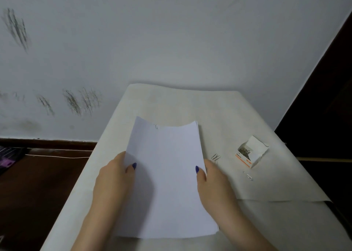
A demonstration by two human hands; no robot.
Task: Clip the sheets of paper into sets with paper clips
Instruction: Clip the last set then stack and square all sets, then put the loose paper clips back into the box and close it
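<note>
A stack of white paper sheets (165, 176) is held above the table, its far edge curved upward. A small paper clip (156, 126) sits on that far edge. My left hand (112, 184) grips the stack's left side, thumb on top. My right hand (213, 182) grips the right side the same way. An open white and orange box of paper clips (251, 152) lies to the right on the table. Loose paper clips (215, 157) lie by my right hand, and another loose clip (249, 176) lies in front of the box.
The table is covered with a pale sheet (190, 105) and stands against a scuffed white wall (133, 41). A dark wooden floor (38, 174) with a thin cord lies to the left. A dark panel (327, 98) rises at the right.
</note>
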